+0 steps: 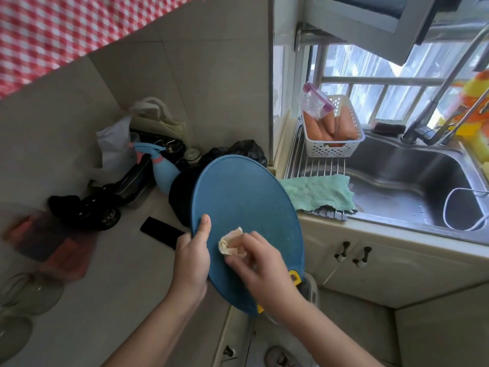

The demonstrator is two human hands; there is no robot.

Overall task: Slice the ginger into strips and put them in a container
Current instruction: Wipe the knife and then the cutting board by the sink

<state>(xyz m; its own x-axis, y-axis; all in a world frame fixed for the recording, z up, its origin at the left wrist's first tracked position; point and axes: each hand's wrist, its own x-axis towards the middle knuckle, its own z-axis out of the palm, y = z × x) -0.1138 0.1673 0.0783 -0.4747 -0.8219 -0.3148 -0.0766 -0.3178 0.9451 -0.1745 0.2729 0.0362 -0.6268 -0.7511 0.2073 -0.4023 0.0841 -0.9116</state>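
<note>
Blue plastic sits between your 2 hands: a round cutting board (246,197), tilted up on edge over the front of the counter (127,287). Your left hand (191,256) grips its left rim, thumb on the face and fingers curled behind. Your right hand (260,271) is just beside it, fingers curled round 1 crumpled beige wad (230,243) and pressing it against the lower face of the board. A yellow tab (295,277) shows at the rim below your right wrist. Where the ginger lies cannot be told from this view. Beyond the left hand a black phone (161,232) lies flat on the counter, with a light blue spray bottle (165,172) further back. To the right, a green cloth (317,192) is draped over the rack at the steel sink (412,186), and behind it a white perforated basket (333,148) holds carrots (328,128).
</note>
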